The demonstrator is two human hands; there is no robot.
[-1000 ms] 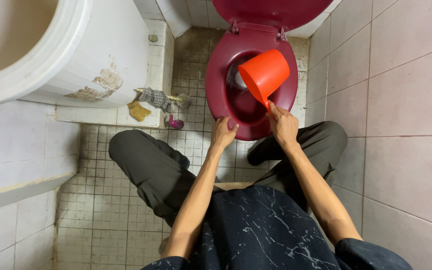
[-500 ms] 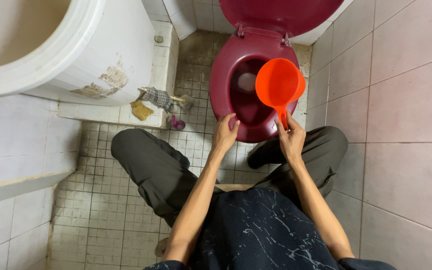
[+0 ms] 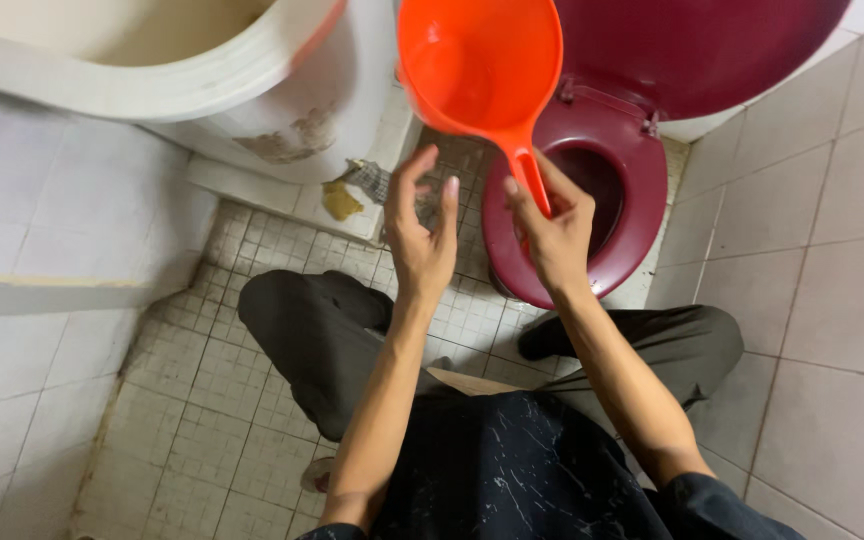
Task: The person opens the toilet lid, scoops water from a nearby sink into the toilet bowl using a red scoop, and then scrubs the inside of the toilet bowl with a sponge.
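Head view: the right hand [image 3: 552, 235] is clamped on the handle of an orange dipper [image 3: 480, 68], holding its bowl raised at 12 o'clock, between the white water tub [image 3: 202, 75] at 10 o'clock and the dark red toilet [image 3: 592, 180] at 1 o'clock. The left hand [image 3: 420, 240] hangs open, fingers spread, holding nothing, just beside the handle. The step looks like carrying the dipper across; the next move calls for clearing the tub's rim. Open room is narrow: tiled wall [image 3: 832, 250] at 3 o'clock, the person's knees below.
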